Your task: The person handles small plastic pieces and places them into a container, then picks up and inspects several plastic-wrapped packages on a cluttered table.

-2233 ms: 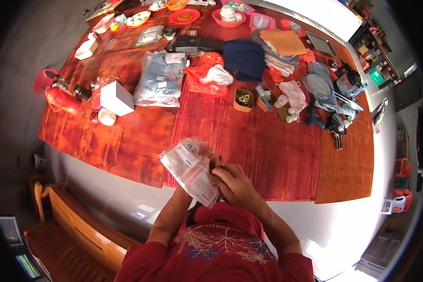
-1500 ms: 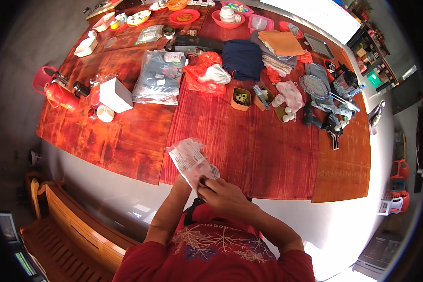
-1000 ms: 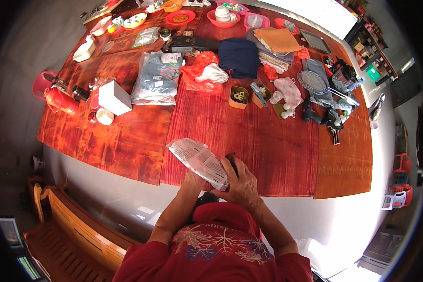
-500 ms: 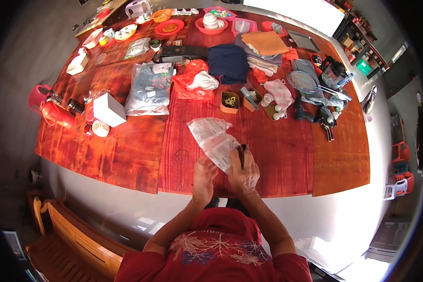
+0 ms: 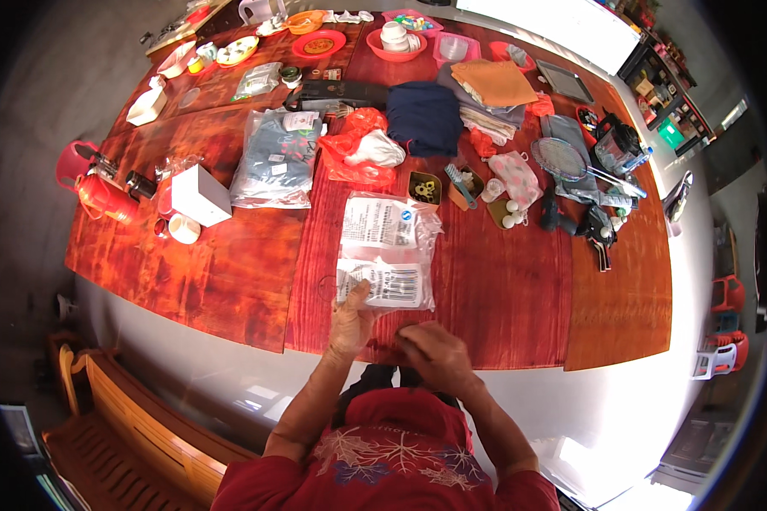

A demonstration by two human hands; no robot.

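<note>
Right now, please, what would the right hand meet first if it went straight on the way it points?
The right hand would probably meet the left hand, though depth is unclear.

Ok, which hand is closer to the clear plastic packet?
Left. The left hand holds the packet at its near left corner; the right hand is apart from it, closer to the body.

Near the middle of the frame, the left hand pinches the lower edge of a clear printed bag, seen against the red table; the right hand curls just below and right of the bag, its grip unclear; a white box stands centre left; navy cloth lies upper centre; a wooden bench sits lower left.
</note>
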